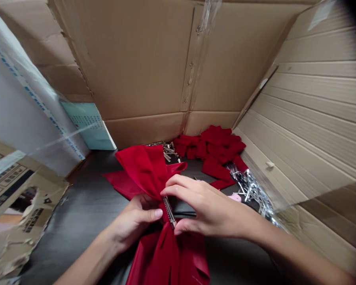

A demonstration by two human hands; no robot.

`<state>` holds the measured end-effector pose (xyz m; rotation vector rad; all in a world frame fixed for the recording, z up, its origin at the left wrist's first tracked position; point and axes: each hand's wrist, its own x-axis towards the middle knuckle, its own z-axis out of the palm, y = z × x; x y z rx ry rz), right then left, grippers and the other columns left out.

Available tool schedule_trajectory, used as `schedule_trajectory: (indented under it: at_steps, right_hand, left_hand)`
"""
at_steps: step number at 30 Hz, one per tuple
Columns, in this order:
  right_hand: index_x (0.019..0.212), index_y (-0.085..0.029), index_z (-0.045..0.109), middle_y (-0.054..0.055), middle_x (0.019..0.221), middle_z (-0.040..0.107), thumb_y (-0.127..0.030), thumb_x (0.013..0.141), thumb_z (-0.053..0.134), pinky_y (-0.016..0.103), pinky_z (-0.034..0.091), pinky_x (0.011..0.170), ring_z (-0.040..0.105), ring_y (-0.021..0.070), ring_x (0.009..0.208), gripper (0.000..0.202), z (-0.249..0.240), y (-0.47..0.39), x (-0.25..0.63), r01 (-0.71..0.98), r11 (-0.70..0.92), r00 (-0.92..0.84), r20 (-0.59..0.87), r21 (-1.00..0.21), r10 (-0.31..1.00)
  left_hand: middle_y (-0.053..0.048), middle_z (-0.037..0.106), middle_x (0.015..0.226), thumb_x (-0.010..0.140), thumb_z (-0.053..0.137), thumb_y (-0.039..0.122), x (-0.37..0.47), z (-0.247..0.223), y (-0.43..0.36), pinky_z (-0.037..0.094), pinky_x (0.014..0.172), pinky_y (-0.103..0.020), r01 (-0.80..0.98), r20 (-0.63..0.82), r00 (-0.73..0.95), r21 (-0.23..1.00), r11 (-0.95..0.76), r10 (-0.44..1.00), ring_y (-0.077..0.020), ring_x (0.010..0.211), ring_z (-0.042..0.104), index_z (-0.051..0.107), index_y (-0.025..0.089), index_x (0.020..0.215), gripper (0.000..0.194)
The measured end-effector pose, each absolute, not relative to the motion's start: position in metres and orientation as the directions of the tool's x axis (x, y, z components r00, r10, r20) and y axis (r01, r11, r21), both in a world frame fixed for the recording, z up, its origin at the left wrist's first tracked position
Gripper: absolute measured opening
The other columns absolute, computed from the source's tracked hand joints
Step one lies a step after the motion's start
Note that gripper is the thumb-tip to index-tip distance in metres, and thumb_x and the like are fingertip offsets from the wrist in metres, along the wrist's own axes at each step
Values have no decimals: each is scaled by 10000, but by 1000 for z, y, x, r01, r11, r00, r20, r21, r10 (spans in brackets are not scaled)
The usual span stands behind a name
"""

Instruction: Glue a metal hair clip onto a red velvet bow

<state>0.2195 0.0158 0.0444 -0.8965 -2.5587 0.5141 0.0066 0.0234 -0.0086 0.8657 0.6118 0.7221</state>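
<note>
A large red fabric bow (pixel 148 168) is gathered at its middle, with loops spreading away from me and tails (pixel 166 261) hanging toward me. My left hand (pixel 136 221) pinches the gathered centre from the left, thumb on top. Against that centre lies a slim silver metal hair clip (pixel 168 211). My right hand (pixel 198 202) is closed on the clip, with fingers at its far end and thumb at its near end. Whether the clip's jaws are apart cannot be made out. The back of the bow is hidden.
Cardboard walls (pixel 142 59) surround the dark tabletop (pixel 80 213). Behind the bow lie a pile of metal clips (pixel 168 151) and a heap of red fabric strips (pixel 222 144). Silvery ties (pixel 255 190) and a pink-handled object (pixel 235 197) sit at right. A light-blue booklet (pixel 89 124) stands at back left.
</note>
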Motion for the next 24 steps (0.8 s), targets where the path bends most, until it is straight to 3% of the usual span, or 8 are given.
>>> schedule_trajectory:
  at_steps: [11,24]
  right_hand:
    - [1271,-220,501,99,1202,538,-408,773,746,318,500,794,597,220,973,586,39,16,218,545,734,-716,230,-405,659]
    - [1307,-243,499,98,1243,531,-417,786,732,336,501,839,590,224,1027,596,37,20,220,540,726,-717,218,-426,662]
  left_hand:
    - [-122,752,924,711,726,94,7,-11,24,509,805,-305,-321,-173,612,837,443,772,-240,894,686,750,111,999,290]
    - [-122,739,982,739,731,126,9,-2,24,513,799,-288,-268,-187,558,881,389,808,-219,902,677,724,105,1058,320]
